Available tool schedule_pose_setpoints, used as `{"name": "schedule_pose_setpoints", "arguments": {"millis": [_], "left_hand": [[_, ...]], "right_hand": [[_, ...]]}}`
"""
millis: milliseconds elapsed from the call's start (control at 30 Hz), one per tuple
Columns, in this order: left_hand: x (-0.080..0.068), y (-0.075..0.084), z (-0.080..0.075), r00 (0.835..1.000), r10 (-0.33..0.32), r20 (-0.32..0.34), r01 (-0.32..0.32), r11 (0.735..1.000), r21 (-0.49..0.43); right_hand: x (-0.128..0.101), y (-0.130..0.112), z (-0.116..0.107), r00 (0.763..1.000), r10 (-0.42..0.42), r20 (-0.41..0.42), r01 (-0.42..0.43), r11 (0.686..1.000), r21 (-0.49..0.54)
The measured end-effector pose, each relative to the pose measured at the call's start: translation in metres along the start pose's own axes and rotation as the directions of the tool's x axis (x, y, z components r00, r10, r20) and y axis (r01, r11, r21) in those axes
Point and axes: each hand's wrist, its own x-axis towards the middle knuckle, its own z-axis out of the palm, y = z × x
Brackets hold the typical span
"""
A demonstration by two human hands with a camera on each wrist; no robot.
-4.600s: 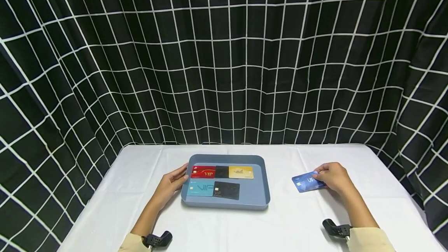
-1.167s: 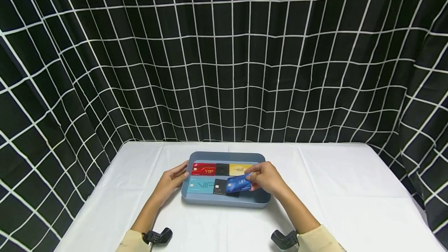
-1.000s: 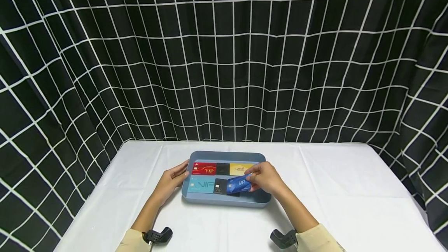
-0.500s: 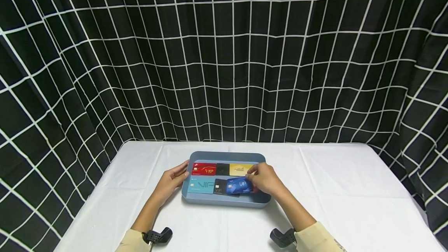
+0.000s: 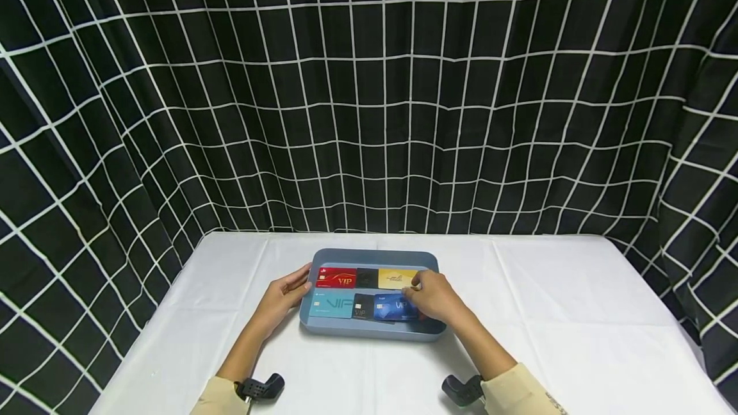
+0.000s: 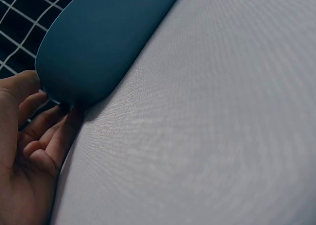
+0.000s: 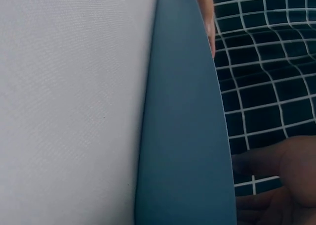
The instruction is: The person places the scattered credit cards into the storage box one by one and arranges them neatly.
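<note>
A blue VIP card [image 5: 392,307] lies low in the blue-grey tray [image 5: 369,332], overlapping a black VIP card [image 5: 362,305]. My right hand [image 5: 434,300] pinches its right end; in the right wrist view the tray wall [image 7: 185,116] hides those fingertips. A teal VIP card [image 5: 331,304] completes this near row on the left. The far row has a red VIP card [image 5: 337,278], a dark card [image 5: 366,278] and a yellow card [image 5: 396,278]. My left hand [image 5: 280,300] grips the tray's left side, thumb at the rim and fingers against the outer wall [image 6: 94,52].
The tray stands on a white-covered table [image 5: 519,300], with white cloth around it. A black curtain with a white grid [image 5: 403,114] rises behind and at both sides. Black wrist cameras [image 5: 261,389] are worn on both wrists.
My right hand has carried the blue card from the right of the tray into it. Over the last second the card has lowered and shifted slightly right. The left hand stays on the tray.
</note>
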Motion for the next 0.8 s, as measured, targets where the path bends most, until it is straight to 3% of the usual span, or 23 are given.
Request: {"name": "schedule_pose_setpoints", "arguments": {"millis": [367,533,800], "left_hand": [[0.003,0.0,0.001,1.0,-0.004,0.005,0.004,1.0,0.006],[0.002,0.0,-0.001,1.0,-0.013,0.007,0.013,1.0,0.013],[0.001,0.005,-0.013,0.997,-0.068,-0.036,0.068,0.997,0.019]], "right_hand": [[-0.001,0.0,-0.001,1.0,0.019,-0.012,-0.02,0.999,-0.046],[-0.003,-0.003,-0.003,0.999,-0.044,-0.023,0.042,0.997,-0.071],[0.0,-0.013,-0.009,0.984,-0.178,-0.016,0.178,0.984,-0.016]]}}
